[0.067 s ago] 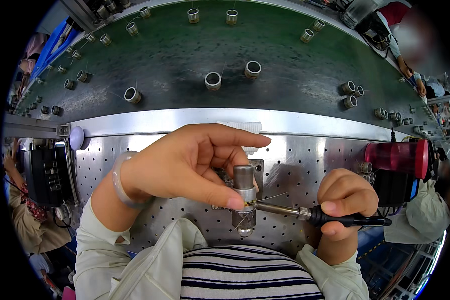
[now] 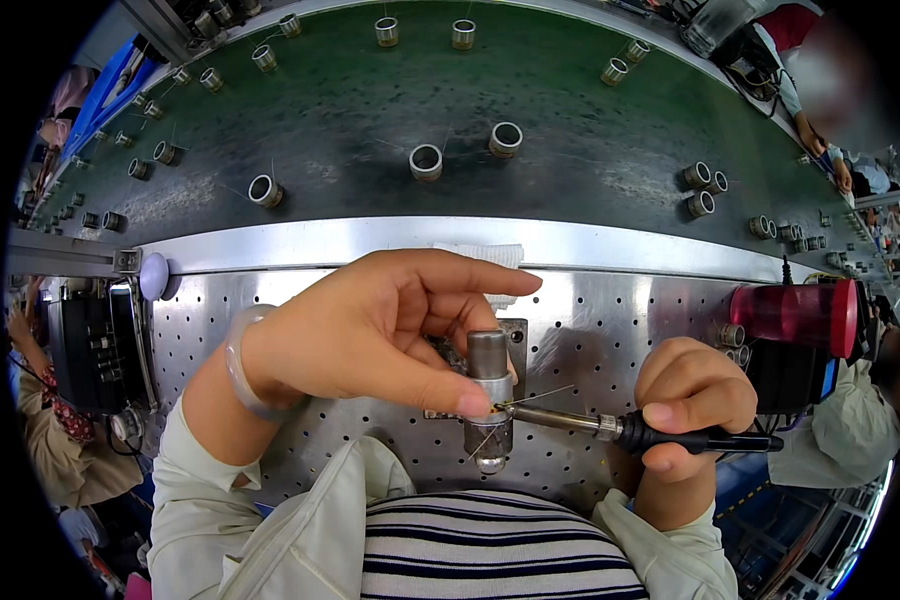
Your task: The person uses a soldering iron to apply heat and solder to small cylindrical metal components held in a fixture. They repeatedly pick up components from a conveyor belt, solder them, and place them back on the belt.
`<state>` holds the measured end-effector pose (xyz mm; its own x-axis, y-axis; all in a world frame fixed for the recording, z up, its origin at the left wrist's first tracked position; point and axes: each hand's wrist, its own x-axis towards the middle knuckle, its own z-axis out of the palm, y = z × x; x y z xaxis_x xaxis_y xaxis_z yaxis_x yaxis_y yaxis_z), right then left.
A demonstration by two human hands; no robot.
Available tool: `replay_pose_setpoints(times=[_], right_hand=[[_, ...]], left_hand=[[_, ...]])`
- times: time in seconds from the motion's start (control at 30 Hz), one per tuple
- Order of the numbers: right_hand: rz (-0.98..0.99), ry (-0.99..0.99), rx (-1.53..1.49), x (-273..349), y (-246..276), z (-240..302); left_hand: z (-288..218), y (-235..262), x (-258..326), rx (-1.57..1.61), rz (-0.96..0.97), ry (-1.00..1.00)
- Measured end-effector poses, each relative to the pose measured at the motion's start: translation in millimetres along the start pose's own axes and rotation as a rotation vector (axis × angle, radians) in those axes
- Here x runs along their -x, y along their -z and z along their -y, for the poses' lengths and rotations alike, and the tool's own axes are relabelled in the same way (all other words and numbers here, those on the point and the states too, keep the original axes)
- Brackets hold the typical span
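My left hand (image 2: 355, 335) pinches a small metal ring (image 2: 496, 388) between thumb and fingers, partly hidden behind them; its index finger stretches out to the right. The ring sits around a dark metal rod (image 2: 487, 352) with a rounded, shiny near end. Thin wires stick out from the ring. In my right hand (image 2: 692, 395) is a soldering iron (image 2: 560, 418), gripped by its black handle. Its tip points left and meets the ring's side beside my left thumb, though the exact contact is too small to make out.
Below the rod is a perforated metal worktop (image 2: 590, 340). Past its edge runs a green conveyor belt (image 2: 340, 110) carrying several metal rings (image 2: 426, 163). A red translucent cylinder (image 2: 790, 313) lies at the right, a black device (image 2: 85, 345) at the left. Other people sit at both sides.
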<state>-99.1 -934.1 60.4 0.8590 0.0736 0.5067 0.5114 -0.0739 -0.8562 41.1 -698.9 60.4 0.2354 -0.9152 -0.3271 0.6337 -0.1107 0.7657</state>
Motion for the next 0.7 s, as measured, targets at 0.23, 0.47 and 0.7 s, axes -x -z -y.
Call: replay_pose_setpoints(times=[0.23, 0.47, 0.7], right_hand=[[-0.034, -0.007, -0.047, 3, 6, -2], [-0.019, -0.012, -0.018, 3, 6, -1], [-0.135, -0.011, -0.034, 7, 8, -4]], left_hand=[[-1, -5, 0, 0.021, -0.021, 0.019], [0, -15, -2, 0.066, -0.074, 0.03], [4, -10, -5, 0.09, -0.029, 0.006]])
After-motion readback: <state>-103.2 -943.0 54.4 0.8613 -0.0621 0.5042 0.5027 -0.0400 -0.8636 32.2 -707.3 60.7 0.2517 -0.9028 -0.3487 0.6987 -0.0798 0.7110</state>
